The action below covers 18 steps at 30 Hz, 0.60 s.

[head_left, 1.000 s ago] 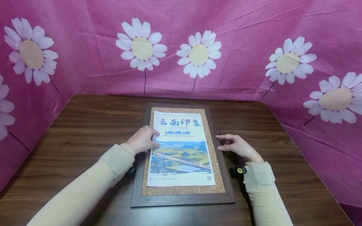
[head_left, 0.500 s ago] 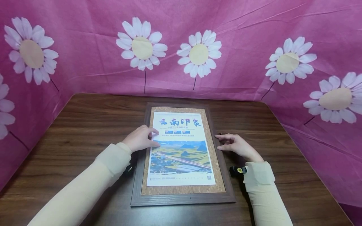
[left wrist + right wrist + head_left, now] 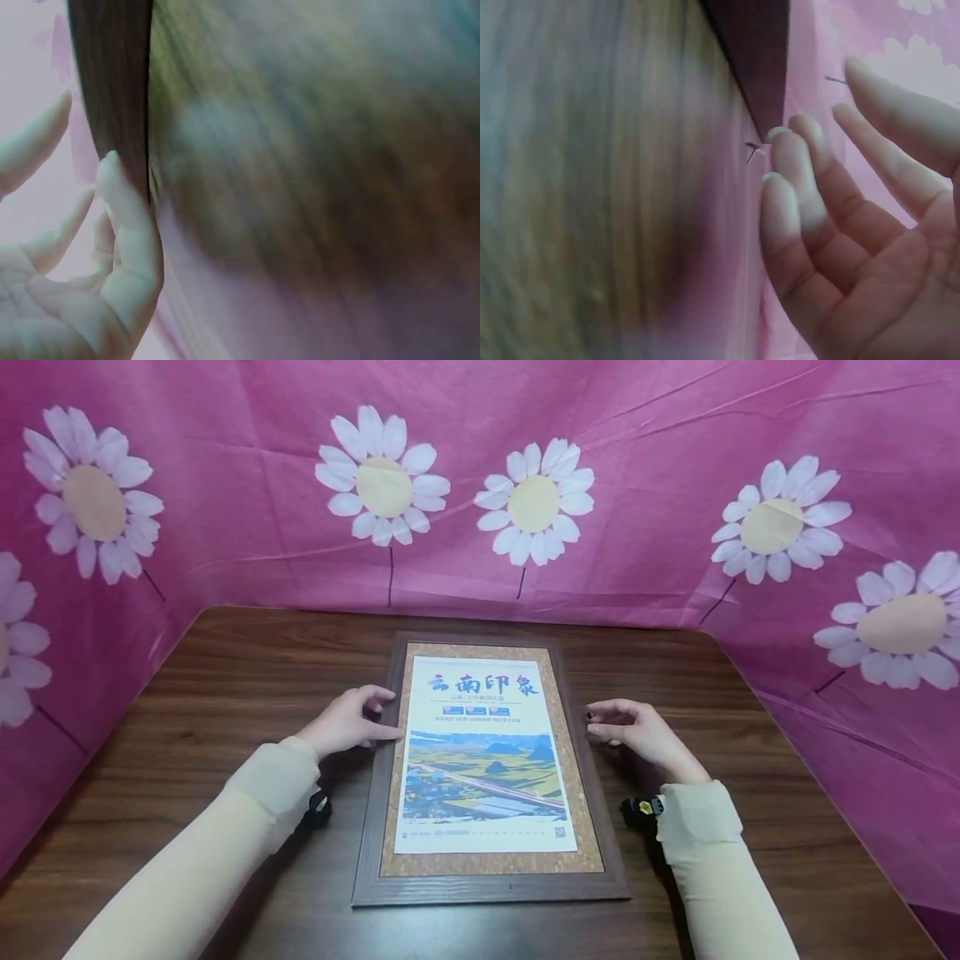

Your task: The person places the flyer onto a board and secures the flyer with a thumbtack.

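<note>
A printed poster with a landscape picture and large characters lies on a cork board in a dark wooden frame. My left hand is at the frame's left side, thumb and forefinger spread over the border and off the paper. In the left wrist view, its fingertips show beside the dark frame bar. Along the right border, my right hand has its fingertips right at the frame's outer edge, thumb apart from the fingers. A small dark bent piece appears by these fingertips in the right wrist view.
The board lies on a brown wooden table. Pink cloth printed with white flowers closes off the back and both sides. A black wrist device sits at the right cuff, another at the left.
My left hand has drawn back leftward, from the poster's left edge to the frame. The right hand stays at the right border. The whole head view has shifted slightly.
</note>
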Available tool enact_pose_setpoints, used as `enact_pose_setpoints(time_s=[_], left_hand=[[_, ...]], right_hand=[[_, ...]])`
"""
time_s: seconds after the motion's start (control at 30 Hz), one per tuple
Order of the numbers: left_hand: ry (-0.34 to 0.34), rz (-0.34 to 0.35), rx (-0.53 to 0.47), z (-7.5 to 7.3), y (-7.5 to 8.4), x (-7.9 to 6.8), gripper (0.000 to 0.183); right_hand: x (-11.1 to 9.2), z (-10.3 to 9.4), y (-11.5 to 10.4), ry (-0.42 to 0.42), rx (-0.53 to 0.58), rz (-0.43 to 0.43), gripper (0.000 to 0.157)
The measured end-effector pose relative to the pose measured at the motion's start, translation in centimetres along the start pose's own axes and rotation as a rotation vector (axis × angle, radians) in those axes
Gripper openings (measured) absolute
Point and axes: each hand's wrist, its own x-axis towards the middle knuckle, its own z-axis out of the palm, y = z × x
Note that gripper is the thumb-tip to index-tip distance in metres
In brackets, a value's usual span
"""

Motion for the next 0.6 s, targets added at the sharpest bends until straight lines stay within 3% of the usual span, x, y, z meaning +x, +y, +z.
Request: enact_pose_setpoints(time_s=[0.2,0.33,0.6], left_hand=[[-0.026,-0.034,-0.155,-0.4,-0.5,-0.1,0.075],[-0.046,-0.043,-0.193,-0.6,-0.7,-0.2,0.077],[-0.109,-0.015,-0.113,-1.1,-1.2,-0.3,0.080]], right_hand=[[0.8,-0.6,-0.2,0.070,0.084,0.021,0.042],[1.4,-1.0,-0.2,0.088,0.097,0.044,0.039],[2.6,-1.3,0.1,-0.006,0.055,0.097,0.037]])
